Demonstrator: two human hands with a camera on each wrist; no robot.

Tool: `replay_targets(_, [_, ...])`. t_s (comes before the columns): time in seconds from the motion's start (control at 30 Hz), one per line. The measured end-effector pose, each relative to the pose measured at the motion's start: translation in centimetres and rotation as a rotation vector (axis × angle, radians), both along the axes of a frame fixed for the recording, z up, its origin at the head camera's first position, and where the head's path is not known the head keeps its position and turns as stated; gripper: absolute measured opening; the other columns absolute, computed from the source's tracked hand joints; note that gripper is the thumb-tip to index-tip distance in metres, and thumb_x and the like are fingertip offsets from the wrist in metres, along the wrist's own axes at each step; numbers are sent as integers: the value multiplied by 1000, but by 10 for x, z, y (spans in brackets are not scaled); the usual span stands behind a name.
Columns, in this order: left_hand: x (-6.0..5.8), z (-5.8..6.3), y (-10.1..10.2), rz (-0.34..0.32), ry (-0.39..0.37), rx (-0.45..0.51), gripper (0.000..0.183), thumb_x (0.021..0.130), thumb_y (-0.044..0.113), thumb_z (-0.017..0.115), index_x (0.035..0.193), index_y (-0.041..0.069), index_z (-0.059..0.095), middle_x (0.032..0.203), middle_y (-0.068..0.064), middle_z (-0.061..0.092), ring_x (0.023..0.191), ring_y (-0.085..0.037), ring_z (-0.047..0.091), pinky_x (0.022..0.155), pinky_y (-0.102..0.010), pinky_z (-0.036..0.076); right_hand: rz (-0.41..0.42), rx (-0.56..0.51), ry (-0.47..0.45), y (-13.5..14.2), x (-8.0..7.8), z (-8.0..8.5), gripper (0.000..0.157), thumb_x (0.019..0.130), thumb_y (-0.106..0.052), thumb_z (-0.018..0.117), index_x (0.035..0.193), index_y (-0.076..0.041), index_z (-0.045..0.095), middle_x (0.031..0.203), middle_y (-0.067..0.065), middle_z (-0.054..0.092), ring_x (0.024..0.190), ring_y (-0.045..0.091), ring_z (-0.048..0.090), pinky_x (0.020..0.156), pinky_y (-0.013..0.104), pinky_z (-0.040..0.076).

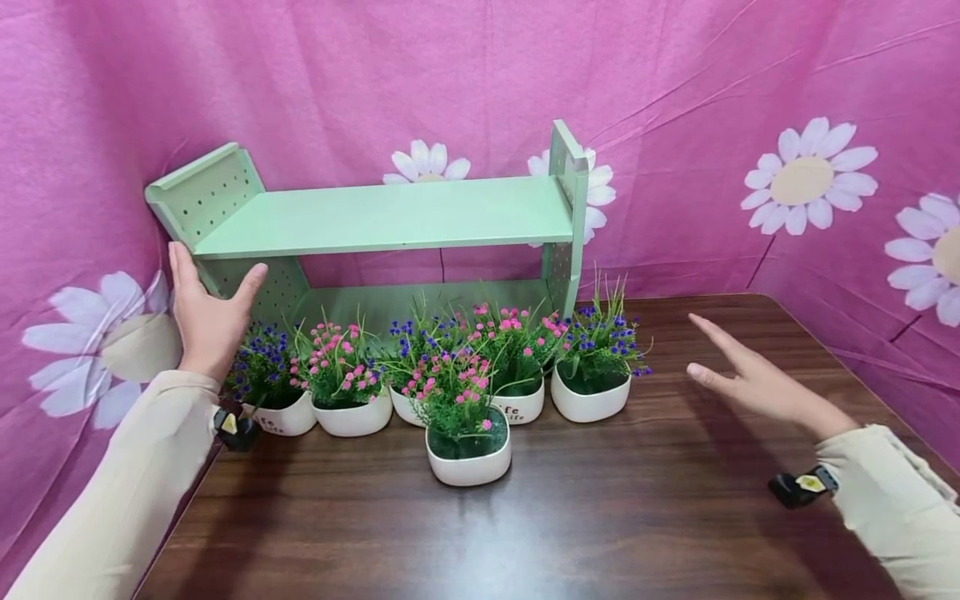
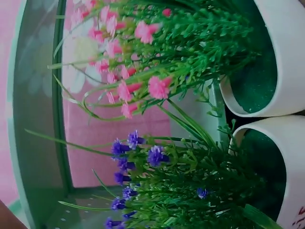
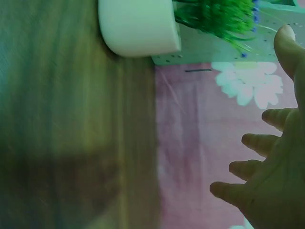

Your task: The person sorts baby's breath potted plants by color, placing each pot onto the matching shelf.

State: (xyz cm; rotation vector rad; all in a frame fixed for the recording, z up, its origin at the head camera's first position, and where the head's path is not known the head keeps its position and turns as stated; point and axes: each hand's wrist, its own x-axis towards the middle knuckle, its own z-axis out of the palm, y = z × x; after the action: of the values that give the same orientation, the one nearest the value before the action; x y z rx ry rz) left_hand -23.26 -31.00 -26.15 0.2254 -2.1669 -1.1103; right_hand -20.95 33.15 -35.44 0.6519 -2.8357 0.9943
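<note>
A light green two-tier shelf (image 1: 390, 218) stands at the back of the table. My left hand (image 1: 208, 321), thumb spread wide and fingers extended, is right at the shelf's left side panel, above a pot of blue flowers (image 1: 272, 408). To the right, over the tabletop, my right hand (image 1: 757, 387) holds nothing, its fingers outstretched in the right wrist view too. Nearest to it is a white pot with blue flowers (image 1: 592, 398). A pink-flowered pot (image 1: 468, 467) sits in front of the row, and another pink-flowered pot (image 2: 290, 52) fills the left wrist view's upper right.
Several white pots with pink or blue artificial flowers form a row before the shelf, overlapping its lower tier. The dark wooden table (image 1: 585, 517) ends at a pink curtain (image 1: 675, 100) printed with white daisies, which hangs behind and at both sides.
</note>
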Motion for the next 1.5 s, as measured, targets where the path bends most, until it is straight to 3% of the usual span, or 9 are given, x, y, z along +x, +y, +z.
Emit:
replay_targets(0.1, [-7, -1, -3, 20, 28, 85, 99, 85, 44, 68, 154, 13, 6, 161, 3, 4, 139, 4, 3, 111, -11, 3, -7, -53, -36, -7, 1, -12, 77, 96, -19, 58, 156, -23, 9, 157, 23, 13, 136, 45, 17, 94, 71, 29])
replay_targets(0.27, [-15, -1, -5, 50, 56, 162, 98, 84, 43, 70, 154, 12, 9, 160, 3, 10, 138, 7, 8, 109, -8, 7, 5, -142, -91, -16, 2, -29, 80, 95, -18, 61, 156, -24, 10, 156, 25, 14, 135, 49, 17, 97, 72, 24])
replay_targets(0.43, [-19, -3, -8, 94, 2, 182, 100, 82, 49, 69, 155, 19, 7, 159, 10, 9, 138, 6, 7, 110, -10, 5, 39, -199, -125, -25, 0, -43, 84, 91, -16, 65, 155, -17, 11, 156, 26, 15, 139, 48, 12, 99, 72, 20])
replay_targets(0.7, [-24, -4, -13, 134, -36, 174, 99, 82, 50, 68, 155, 22, 8, 160, 7, 11, 141, -2, 10, 113, -16, 5, 68, -265, -149, -43, -6, -60, 90, 85, -11, 72, 153, -4, 13, 154, 28, 19, 135, 53, 21, 101, 66, 24])
replay_targets(0.9, [-27, -2, -15, 149, -45, 164, 99, 83, 48, 68, 155, 21, 7, 160, 5, 12, 142, -5, 11, 113, -17, 6, 27, -291, -245, -55, -11, -66, 96, 84, -15, 74, 154, -4, 10, 155, 30, 12, 138, 50, 17, 105, 65, 21])
replay_targets(1.07, [-29, -1, -15, 144, -64, 169, 99, 83, 49, 67, 155, 21, 5, 160, 4, 10, 143, -7, 10, 114, -18, 5, -10, -312, -325, -61, -15, -69, 101, 84, -17, 74, 151, 5, 2, 153, 34, 11, 137, 50, 19, 107, 61, 22])
replay_targets(1.37, [-32, 5, -11, 119, -34, 306, 90, 84, 39, 70, 154, 24, 15, 158, 6, 21, 139, -1, 17, 111, -13, 9, 29, -400, -340, -67, -28, -77, 95, 83, -18, 75, 152, -1, 13, 154, 24, 24, 139, 42, 21, 111, 57, 16])
replay_targets(1.5, [-32, 6, -10, 122, -25, 313, 89, 84, 38, 71, 153, 25, 17, 157, 7, 23, 138, 0, 19, 110, -12, 10, 62, -435, -362, -67, -31, -78, 91, 84, -15, 74, 152, -4, 15, 153, 22, 26, 138, 41, 25, 111, 44, 25])
